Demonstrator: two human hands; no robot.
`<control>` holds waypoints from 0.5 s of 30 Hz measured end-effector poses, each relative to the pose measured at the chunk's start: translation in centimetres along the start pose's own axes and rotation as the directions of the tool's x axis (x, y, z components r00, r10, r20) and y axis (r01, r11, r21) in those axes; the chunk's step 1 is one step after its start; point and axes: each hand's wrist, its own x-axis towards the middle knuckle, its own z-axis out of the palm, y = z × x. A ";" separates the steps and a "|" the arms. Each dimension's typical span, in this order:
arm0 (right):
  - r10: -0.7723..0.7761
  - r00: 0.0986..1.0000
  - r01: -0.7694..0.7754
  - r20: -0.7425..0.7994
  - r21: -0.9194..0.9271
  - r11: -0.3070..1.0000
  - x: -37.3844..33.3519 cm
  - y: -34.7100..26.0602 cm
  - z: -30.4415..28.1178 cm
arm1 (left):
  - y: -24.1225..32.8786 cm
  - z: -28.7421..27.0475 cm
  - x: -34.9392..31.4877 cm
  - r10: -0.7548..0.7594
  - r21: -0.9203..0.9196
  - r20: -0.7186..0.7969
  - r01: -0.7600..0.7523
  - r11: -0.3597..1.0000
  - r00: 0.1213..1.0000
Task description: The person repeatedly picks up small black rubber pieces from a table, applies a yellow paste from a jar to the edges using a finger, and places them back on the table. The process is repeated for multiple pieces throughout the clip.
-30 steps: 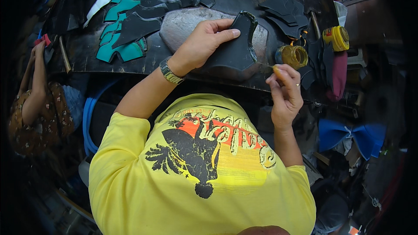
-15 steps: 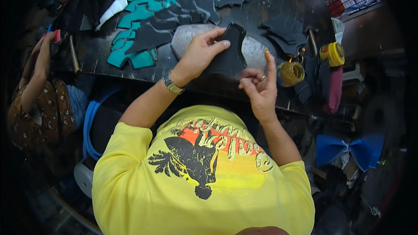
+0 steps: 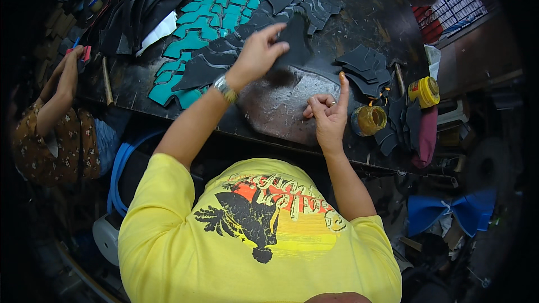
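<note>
My left hand reaches over the far edge of a grey stone slab, thumb and index finger apart. Just beyond its fingertips is a blurred black cut sheet piece, over a spread of similar black pieces. The piece looks free of the fingers, though the blur hides any slight contact. At the slab's right side my right hand holds nothing, its index finger stretched up with yellow-brown paste on the tip and the others curled. Close to it stands an uncovered glass jar of yellow-brown paste.
Teal cut pieces lie in overlapping rows on the dark table. More black pieces, a yellow tub and a wooden handle are at right. Another wooden handle lies left, near another person's arm.
My left hand has moved the black piece off the slab, away from me, and its fingers have spread. My right index finger stays raised beside the slab. The view has shifted slightly.
</note>
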 end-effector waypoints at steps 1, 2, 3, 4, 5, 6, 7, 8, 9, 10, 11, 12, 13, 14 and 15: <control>-0.014 1.000 0.014 0.007 -0.035 0.999 0.0 0.3 0.0 | -0.5 -0.1 1.9 0.008 0.074 -0.034 -0.006 0.997 0.999; -0.020 1.000 0.020 0.005 -0.073 0.997 0.0 0.6 -0.1 | -1.0 0.0 3.7 0.045 0.168 -0.075 -0.032 0.985 0.996; -0.043 0.999 0.043 0.008 -0.076 0.996 -0.2 0.9 -0.2 | -1.5 0.2 5.3 -0.002 0.169 -0.075 0.015 0.985 0.997; -0.059 0.998 0.059 0.002 -0.080 0.995 -0.3 1.1 -0.3 | -2.1 0.6 6.8 -0.035 0.182 -0.080 0.050 0.982 0.996; -0.073 0.997 0.072 -0.006 -0.086 0.994 -0.3 1.4 -0.3 | -2.7 0.9 8.0 -0.086 0.200 -0.083 0.101 0.975 0.993; -0.078 0.997 0.078 -0.002 -0.072 0.994 -0.4 1.5 -0.4 | -3.3 1.3 8.8 -0.071 0.238 -0.102 0.094 0.967 0.992; -0.080 0.997 0.080 -0.001 -0.060 0.995 -0.5 1.7 -0.5 | -3.9 1.8 9.6 -0.072 0.282 -0.118 0.103 0.954 0.990; -0.082 0.997 0.082 -0.001 -0.050 0.995 -0.5 1.7 -0.5 | -4.3 2.2 10.2 -0.073 0.324 -0.133 0.113 0.939 0.988; -0.082 0.997 0.082 0.011 -0.052 0.995 -0.5 1.8 -0.6 | -4.7 2.7 10.6 -0.081 0.321 -0.150 0.126 0.939 0.985; -0.080 0.997 0.081 0.024 -0.057 0.995 -0.4 1.8 -0.6 | -4.9 3.1 10.9 -0.090 0.317 -0.167 0.140 0.938 0.982; -0.078 0.996 0.080 0.038 -0.061 0.995 -0.4 1.9 -0.6 | -4.9 3.5 11.0 -0.100 0.314 -0.185 0.155 0.937 0.978; -0.077 0.996 0.080 0.043 -0.061 0.995 -0.4 1.8 -0.5 | -4.7 3.8 10.9 -0.069 0.363 -0.202 0.141 0.921 0.977; -0.078 0.996 0.081 0.049 -0.062 0.995 -0.4 1.8 -0.5 | -4.4 3.9 10.8 -0.037 0.411 -0.219 0.127 0.903 0.975; -0.078 0.996 0.081 0.048 -0.065 0.995 -0.4 1.8 -0.5 | -3.9 4.0 10.7 -0.043 0.456 -0.214 0.139 0.879 0.976; -0.085 0.995 0.088 0.051 -0.064 0.994 -0.4 1.8 -0.5 | -3.3 3.9 10.7 -0.040 0.535 -0.181 0.132 0.834 0.983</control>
